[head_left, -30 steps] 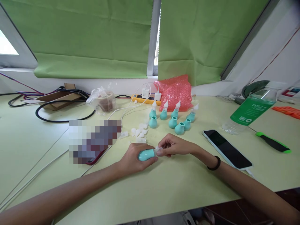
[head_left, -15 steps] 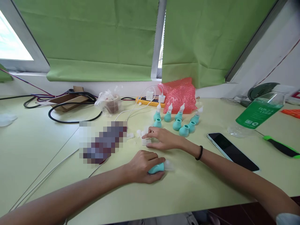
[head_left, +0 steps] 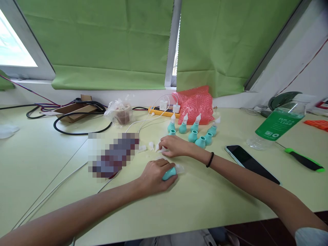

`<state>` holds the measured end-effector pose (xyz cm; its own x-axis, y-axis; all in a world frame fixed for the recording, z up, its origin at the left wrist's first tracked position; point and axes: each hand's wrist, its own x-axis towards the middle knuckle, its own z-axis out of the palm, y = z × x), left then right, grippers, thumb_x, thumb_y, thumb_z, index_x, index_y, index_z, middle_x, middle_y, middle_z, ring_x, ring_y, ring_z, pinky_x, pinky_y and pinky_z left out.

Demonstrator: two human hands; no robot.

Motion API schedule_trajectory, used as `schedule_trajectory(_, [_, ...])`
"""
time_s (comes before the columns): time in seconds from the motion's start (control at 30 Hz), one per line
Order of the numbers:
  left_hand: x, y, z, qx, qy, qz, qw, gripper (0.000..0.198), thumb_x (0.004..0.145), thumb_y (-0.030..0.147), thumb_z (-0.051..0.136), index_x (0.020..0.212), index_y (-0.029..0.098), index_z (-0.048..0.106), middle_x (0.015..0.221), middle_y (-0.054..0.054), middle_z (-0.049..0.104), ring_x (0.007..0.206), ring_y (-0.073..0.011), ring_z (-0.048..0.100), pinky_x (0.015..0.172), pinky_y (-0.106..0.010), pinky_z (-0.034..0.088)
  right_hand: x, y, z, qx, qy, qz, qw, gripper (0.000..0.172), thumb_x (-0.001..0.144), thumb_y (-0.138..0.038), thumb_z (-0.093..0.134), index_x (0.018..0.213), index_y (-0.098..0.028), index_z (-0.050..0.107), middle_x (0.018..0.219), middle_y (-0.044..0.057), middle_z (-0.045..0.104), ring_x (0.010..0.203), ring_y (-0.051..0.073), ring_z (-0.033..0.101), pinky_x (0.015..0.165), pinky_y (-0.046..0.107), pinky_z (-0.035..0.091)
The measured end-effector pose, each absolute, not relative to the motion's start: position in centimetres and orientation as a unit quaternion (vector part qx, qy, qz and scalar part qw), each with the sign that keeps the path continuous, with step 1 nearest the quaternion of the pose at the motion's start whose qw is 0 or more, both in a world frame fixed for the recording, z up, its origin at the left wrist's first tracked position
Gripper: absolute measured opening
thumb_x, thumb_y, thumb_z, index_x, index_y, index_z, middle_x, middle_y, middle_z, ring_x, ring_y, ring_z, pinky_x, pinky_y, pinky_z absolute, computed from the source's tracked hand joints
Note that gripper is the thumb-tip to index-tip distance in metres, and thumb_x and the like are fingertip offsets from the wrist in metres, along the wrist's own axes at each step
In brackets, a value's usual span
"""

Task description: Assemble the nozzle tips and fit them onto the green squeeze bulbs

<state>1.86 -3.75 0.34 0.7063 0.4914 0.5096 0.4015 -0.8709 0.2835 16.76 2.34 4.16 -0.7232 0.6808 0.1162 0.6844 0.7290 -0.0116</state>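
My left hand is closed round a teal bulb with a clear tip pointing right, low over the table. Farther back, my right hand has its fingertips down at small translucent pieces; its thumb and fingers are bent round one of them, partly hidden. Just left of those fingers lie more translucent pieces. Behind my right hand stand several teal bulbs with white tips and several open teal bulbs without tips.
A phone, a green-labelled bottle and a screwdriver lie right. Behind are red bubble wrap, a power strip and wrapped tape. A blurred object and cables are left.
My left hand has risen slightly with the bulb, its tip swinging up. My right hand has shifted slightly back and right, its fingers drawing closer around a translucent piece.
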Motion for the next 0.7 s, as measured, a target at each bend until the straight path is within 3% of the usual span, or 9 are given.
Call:
schedule_trajectory(0.1, [1.9, -3.5, 0.4, 0.901, 0.294, 0.299, 0.111, 0.022, 0.071, 0.028, 0.054, 0.085, 0.015, 0.063, 0.079, -0.008, 0.065, 0.075, -0.0195, 0.059, 0.067, -0.029, 0.047, 17.0, 2.0, 4.6, -0.377, -0.923, -0.029, 0.067, 0.012, 0.064, -0.014, 0.051, 0.072, -0.012, 0.059, 0.069, 0.006, 0.058, 0.067, 0.016, 0.05, 0.056, 0.024, 0.031])
schedule_trajectory(0.2, [1.9, -3.2, 0.6, 0.867, 0.338, 0.324, 0.17, 0.024, 0.071, 0.031, 0.055, 0.087, 0.016, 0.064, 0.078, -0.006, 0.066, 0.073, -0.0187, 0.06, 0.065, -0.028, 0.046, 18.5, 1.1, 5.1, -0.415, -0.896, 0.001, 0.156, 0.008, 0.066, -0.016, 0.052, 0.072, -0.013, 0.056, 0.062, 0.003, 0.054, 0.059, 0.013, 0.049, 0.055, 0.025, 0.033])
schedule_trajectory(0.3, [1.8, -3.1, 1.2, 0.833, 0.368, 0.335, 0.241, 0.023, 0.074, 0.033, 0.054, 0.088, 0.017, 0.064, 0.081, -0.004, 0.067, 0.071, -0.0173, 0.06, 0.065, -0.026, 0.045, 20.7, -0.4, 5.0, -0.452, -0.817, 0.186, 0.307, 0.008, 0.07, -0.021, 0.053, 0.073, -0.014, 0.051, 0.056, -0.002, 0.049, 0.05, 0.009, 0.047, 0.047, 0.022, 0.037])
schedule_trajectory(0.37, [1.8, -3.0, 1.5, 0.814, 0.379, 0.341, 0.279, 0.023, 0.074, 0.034, 0.054, 0.086, 0.017, 0.065, 0.085, -0.003, 0.067, 0.074, -0.017, 0.061, 0.066, -0.024, 0.045, 22.0, -1.5, 4.5, -0.437, -0.745, 0.353, 0.36, 0.014, 0.073, -0.027, 0.054, 0.076, -0.015, 0.048, 0.055, -0.002, 0.05, 0.047, 0.009, 0.048, 0.041, 0.02, 0.039])
schedule_trajectory(0.47, [1.9, -3.0, 1.7, 0.797, 0.383, 0.346, 0.314, 0.024, 0.072, 0.035, 0.056, 0.086, 0.016, 0.065, 0.084, -0.002, 0.068, 0.072, -0.0164, 0.061, 0.064, -0.023, 0.045, 22.7, -2.8, 3.4, -0.397, -0.659, 0.497, 0.401, 0.018, 0.072, -0.03, 0.057, 0.074, -0.015, 0.048, 0.059, 0.0, 0.056, 0.049, 0.01, 0.053, 0.041, 0.022, 0.044])
schedule_trajectory(0.7, [2.0, -3.1, 1.5, 0.798, 0.366, 0.364, 0.31, 0.023, 0.07, 0.031, 0.058, 0.084, 0.015, 0.065, 0.078, -0.003, 0.068, 0.066, -0.0158, 0.06, 0.058, -0.022, 0.044, 22.4, -3.5, 2.7, -0.358, -0.622, 0.56, 0.415, 0.015, 0.069, -0.024, 0.063, 0.076, -0.012, 0.056, 0.065, 0.003, 0.064, 0.053, 0.01, 0.058, 0.048, 0.024, 0.051])
